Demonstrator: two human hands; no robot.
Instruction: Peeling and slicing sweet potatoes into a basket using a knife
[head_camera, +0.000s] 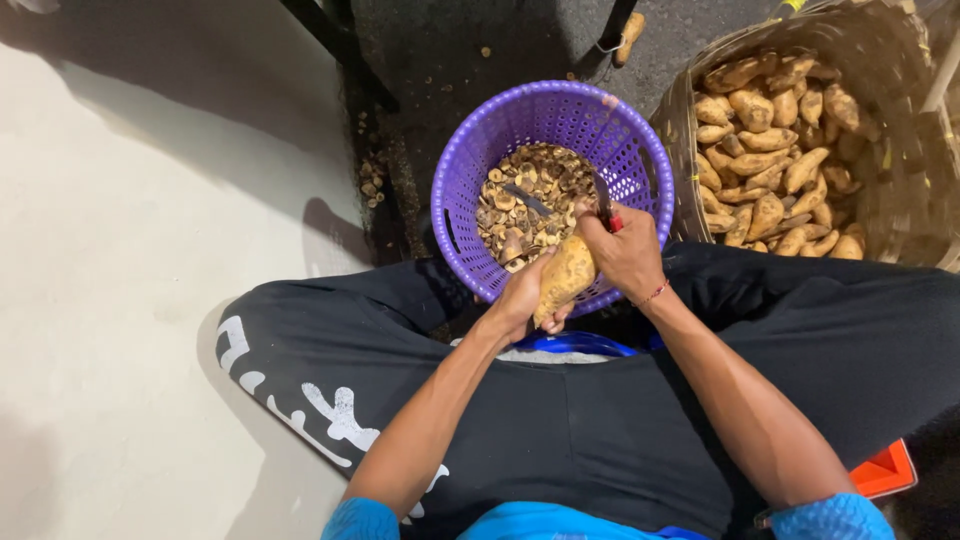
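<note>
My left hand (524, 296) grips a tan, unpeeled sweet potato (565, 275) from below, holding it over the near rim of a purple plastic basket (470, 160). At the potato's upper end, my right hand (628, 252) is closed on a small knife with a red handle (606, 212), blade pointing up over the basket. Cut ends and peel scraps (530, 200) lie in the bottom of the purple basket.
A large woven basket (900, 150) full of whole sweet potatoes (775, 160) stands at the right. I sit with black trousers (600, 420) spread, a pale floor (130, 300) to the left, dark ground beyond. An orange object (885, 468) pokes out at lower right.
</note>
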